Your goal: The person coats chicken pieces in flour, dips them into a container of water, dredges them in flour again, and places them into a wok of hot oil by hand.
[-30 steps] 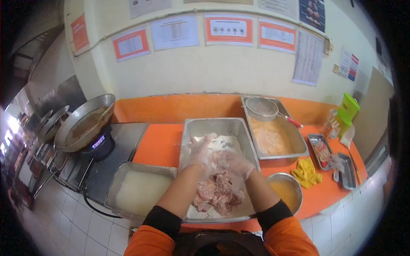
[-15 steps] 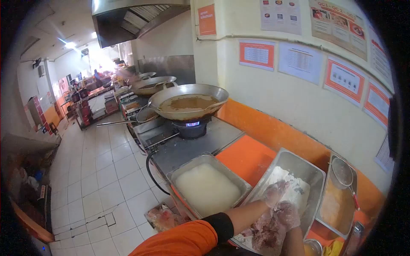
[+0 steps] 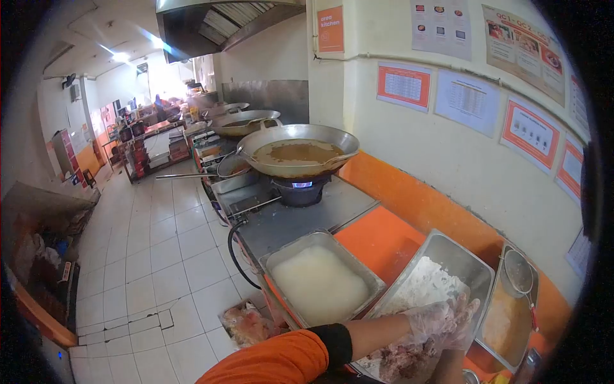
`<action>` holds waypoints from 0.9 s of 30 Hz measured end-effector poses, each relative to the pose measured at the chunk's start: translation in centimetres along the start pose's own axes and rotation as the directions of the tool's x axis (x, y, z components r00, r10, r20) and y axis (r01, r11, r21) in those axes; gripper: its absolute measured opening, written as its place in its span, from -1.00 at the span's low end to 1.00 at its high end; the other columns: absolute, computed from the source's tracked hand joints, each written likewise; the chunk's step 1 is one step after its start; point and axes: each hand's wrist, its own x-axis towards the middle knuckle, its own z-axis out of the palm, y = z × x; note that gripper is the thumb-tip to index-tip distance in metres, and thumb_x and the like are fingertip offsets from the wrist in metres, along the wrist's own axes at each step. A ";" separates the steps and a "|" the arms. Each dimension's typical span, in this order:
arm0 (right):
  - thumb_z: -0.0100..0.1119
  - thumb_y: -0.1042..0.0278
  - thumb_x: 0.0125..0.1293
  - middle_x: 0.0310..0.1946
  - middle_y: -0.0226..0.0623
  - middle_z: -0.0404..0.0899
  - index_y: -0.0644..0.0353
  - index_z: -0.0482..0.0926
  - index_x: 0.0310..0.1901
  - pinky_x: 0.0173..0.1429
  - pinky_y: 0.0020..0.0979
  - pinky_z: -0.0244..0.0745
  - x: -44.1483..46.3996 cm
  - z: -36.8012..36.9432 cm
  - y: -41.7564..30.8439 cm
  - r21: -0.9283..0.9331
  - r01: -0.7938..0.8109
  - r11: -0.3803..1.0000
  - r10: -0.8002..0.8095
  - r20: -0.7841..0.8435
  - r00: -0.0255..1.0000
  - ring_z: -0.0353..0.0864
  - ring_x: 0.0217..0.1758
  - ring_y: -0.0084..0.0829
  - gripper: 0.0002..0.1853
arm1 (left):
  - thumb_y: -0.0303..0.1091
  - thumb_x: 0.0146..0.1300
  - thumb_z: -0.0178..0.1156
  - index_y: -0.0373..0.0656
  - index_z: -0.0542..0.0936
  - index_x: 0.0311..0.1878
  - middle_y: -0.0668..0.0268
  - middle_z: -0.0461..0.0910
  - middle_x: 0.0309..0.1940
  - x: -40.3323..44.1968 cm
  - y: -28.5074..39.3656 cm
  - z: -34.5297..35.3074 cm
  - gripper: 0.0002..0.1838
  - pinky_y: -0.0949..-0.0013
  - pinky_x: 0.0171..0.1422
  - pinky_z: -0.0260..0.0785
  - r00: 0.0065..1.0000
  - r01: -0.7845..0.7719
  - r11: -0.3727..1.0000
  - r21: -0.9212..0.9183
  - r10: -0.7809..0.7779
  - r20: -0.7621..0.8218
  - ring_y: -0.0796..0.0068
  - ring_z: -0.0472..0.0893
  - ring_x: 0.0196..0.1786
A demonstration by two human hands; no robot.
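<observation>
My left hand and my right hand, both in clear plastic gloves dusted white, meet over a deep steel pan. Their fingers look stretched out and overlap, palms close together; whether a small piece lies between them is hidden. White flour covers the pan's far half. Reddish raw meat, partly coated in flour, lies in the near half, below my hands and partly covered by my forearm.
Left of the flour pan stands a steel pan of cloudy whitish liquid. To its right are a pan with tan powder and a strainer. A wok of oil sits over a lit burner. A long-handled strainer juts over the counter edge.
My hands have risen off the meat and come together toward the pan's right side, fingers straighter. The whole view has shifted slightly, so the scene sits further right.
</observation>
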 end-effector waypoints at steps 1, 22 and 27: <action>-0.37 -0.10 0.28 0.25 -0.32 0.02 0.01 -0.08 0.27 0.27 -0.19 0.06 0.1 0.5 -1.3 -0.006 -0.020 1.000 0.020 -0.012 1.000 0.00 0.27 -0.26 -0.40 | -0.31 0.06 0.12 -0.28 0.44 -0.49 0.39 0.41 -0.58 0.4 -0.9 0.1 -0.79 0.39 -0.45 0.17 0.999 -0.018 1.000 -0.001 0.018 0.034 0.55 0.32 -0.49; -0.18 0.13 0.15 -0.16 -0.18 0.30 0.12 0.28 -0.07 0.02 -0.24 0.24 7.1 1.5 3.2 -0.987 -0.151 0.061 0.766 -0.051 0.640 0.28 -0.08 -0.18 -0.65 | -0.29 -0.09 0.11 -0.37 0.39 -0.07 -0.07 0.44 -0.09 4.5 -11.3 -6.2 -0.52 0.27 0.04 0.32 0.745 0.438 0.281 0.854 -0.645 -0.169 0.12 0.48 -0.03; -0.13 0.19 0.12 -0.25 -0.15 0.37 0.14 0.37 -0.15 -0.04 -0.26 0.28 8.4 4.9 5.4 -0.921 -0.162 0.354 0.890 0.279 0.360 0.35 -0.16 -0.16 -0.70 | -0.33 -0.18 0.17 -0.42 0.46 -0.18 -0.08 0.53 -0.29 3.8 -11.7 -6.4 -0.55 0.30 -0.09 0.38 0.799 0.316 0.446 0.837 -0.601 0.019 0.20 0.56 -0.17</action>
